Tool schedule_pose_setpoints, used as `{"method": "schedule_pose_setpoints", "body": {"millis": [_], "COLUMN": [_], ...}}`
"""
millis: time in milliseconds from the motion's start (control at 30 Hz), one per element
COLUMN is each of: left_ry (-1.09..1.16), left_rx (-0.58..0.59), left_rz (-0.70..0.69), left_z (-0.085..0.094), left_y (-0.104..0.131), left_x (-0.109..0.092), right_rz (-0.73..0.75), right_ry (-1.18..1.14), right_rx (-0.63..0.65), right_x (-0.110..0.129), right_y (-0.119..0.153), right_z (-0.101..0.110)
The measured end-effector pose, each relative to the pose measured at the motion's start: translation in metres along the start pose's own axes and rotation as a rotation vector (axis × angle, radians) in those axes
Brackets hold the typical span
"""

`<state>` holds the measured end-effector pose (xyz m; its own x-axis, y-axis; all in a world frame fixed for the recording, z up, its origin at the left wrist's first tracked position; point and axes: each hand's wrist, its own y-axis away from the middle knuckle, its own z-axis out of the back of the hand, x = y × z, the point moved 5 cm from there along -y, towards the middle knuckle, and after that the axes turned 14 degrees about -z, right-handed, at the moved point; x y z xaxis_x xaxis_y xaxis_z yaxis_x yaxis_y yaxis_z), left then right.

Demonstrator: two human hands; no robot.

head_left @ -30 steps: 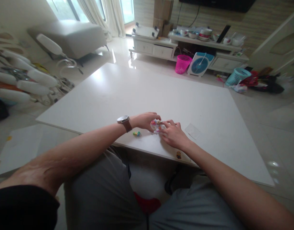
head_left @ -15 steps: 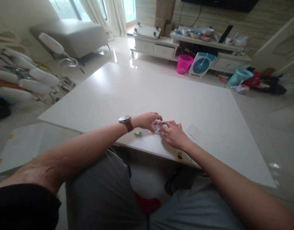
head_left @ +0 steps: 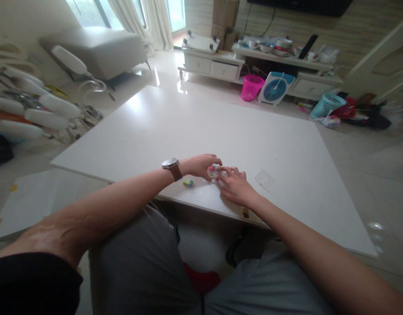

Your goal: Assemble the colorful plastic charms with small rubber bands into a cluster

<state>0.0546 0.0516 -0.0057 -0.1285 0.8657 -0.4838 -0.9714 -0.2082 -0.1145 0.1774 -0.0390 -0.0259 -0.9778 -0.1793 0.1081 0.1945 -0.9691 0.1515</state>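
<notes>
My left hand (head_left: 203, 166) curls around the far left side of a small clear plastic container (head_left: 213, 175) near the table's front edge. Small red, yellow and other bright pieces (head_left: 214, 168) show inside it. From the right, my right hand (head_left: 234, 185) reaches to the container, fingers bent together at its rim; whatever they pinch is too small and hidden to name. A small green and blue toy (head_left: 188, 183) lies left of the container, below my left wrist. Under my right forearm, by the edge, sits a tiny yellow and dark figure (head_left: 246, 213).
A flat, clear plastic lid-like piece (head_left: 265, 180) lies right of my right hand on the white table (head_left: 201, 118). Beyond the table stand a pink basket (head_left: 252, 87), a blue fan (head_left: 275, 87) and a low white cabinet (head_left: 226, 70). White chair parts (head_left: 53, 116) are at left.
My right hand has shifted slightly left, its fingers drawn closer together at the container. A pink piece seen by those fingers before is now mostly hidden. My left hand stays in place.
</notes>
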Motion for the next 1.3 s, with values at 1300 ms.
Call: {"method": "schedule_pose_setpoints", "body": {"millis": [1300], "left_ry": [0.07], "left_rx": [-0.011], "left_rz": [-0.046], "left_z": [-0.001], "left_y": [0.0], "left_x": [-0.007], "right_rz": [-0.1], "right_ry": [-0.31], "right_rx": [0.033], "right_x": [-0.007], "right_y": [-0.014], "right_z": [0.001]}}
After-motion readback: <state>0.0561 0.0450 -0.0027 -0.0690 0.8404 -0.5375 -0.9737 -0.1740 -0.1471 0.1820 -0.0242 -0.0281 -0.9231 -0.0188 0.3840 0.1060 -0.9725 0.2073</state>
